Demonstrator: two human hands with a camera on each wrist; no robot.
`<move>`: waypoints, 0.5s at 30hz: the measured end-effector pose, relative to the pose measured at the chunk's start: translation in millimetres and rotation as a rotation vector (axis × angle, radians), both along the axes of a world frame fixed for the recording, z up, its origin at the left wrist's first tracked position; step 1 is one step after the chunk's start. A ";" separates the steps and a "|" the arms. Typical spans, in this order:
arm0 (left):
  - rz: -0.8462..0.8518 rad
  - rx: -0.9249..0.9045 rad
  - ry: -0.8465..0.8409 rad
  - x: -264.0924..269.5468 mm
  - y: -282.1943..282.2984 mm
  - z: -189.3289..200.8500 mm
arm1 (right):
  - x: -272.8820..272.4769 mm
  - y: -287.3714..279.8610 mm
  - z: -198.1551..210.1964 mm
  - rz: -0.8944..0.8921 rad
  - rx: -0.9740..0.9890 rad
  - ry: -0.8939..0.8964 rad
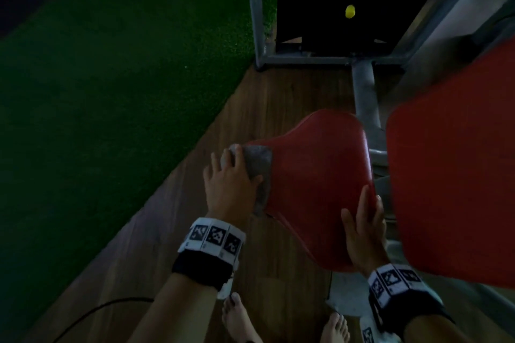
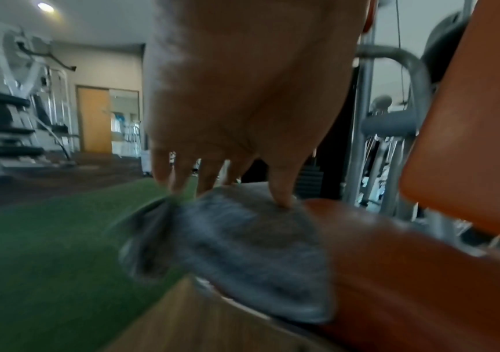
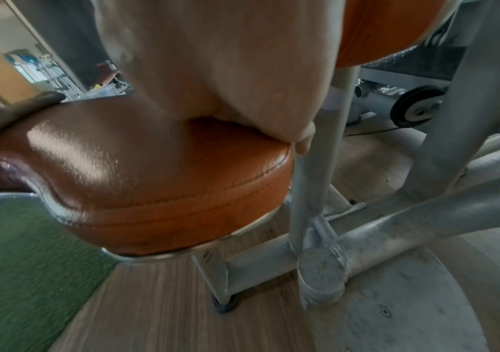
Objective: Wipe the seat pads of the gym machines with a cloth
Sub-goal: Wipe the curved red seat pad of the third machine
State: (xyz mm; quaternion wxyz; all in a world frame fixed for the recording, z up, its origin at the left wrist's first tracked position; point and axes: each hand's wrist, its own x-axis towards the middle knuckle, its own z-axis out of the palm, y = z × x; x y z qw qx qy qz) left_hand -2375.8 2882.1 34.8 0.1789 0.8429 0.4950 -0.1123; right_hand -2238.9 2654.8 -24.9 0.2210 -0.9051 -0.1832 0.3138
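The left hand presses a grey cloth onto the left edge of the red seat pad, fingers spread and bent down over the cloth, the thumb pushing into it on the pad's top; part of the cloth hangs off the pad's rim. The right hand lies flat on the near right corner of the same pad, fingers straight and holding nothing, fingertips at the pad's right edge beside a grey post. The pad sits on a grey metal frame standing on a wooden floor. A larger red back pad stands just to the right, apart from the seat. Green turf covers the floor to the left. A small yellow knob shows on the dark weight stack at the far end. No containers appear.
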 end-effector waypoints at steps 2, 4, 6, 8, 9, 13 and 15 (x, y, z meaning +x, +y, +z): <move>0.126 -0.107 -0.133 10.0 -12.0 -1.7 | 1.9 1.3 2.3 0.002 -0.028 0.037; 0.201 -0.122 -0.219 15.6 -17.3 -10.0 | 2.1 1.9 3.2 -0.009 -0.034 0.047; 0.248 -0.119 -0.305 13.4 -11.9 -19.6 | 2.1 2.4 5.5 -0.017 -0.028 0.053; 0.263 -0.150 -0.418 5.8 -2.5 -27.9 | 1.4 1.7 6.1 -0.006 -0.026 0.062; 0.265 -0.174 -0.483 1.8 0.7 -30.1 | 1.5 1.8 6.7 -0.004 -0.026 0.067; 0.338 -0.233 -0.670 -9.4 -8.0 -33.9 | 1.8 1.9 7.0 0.002 -0.014 0.057; 0.348 -0.224 -0.681 -15.7 -21.7 -37.0 | 1.4 1.4 6.1 0.003 -0.006 0.057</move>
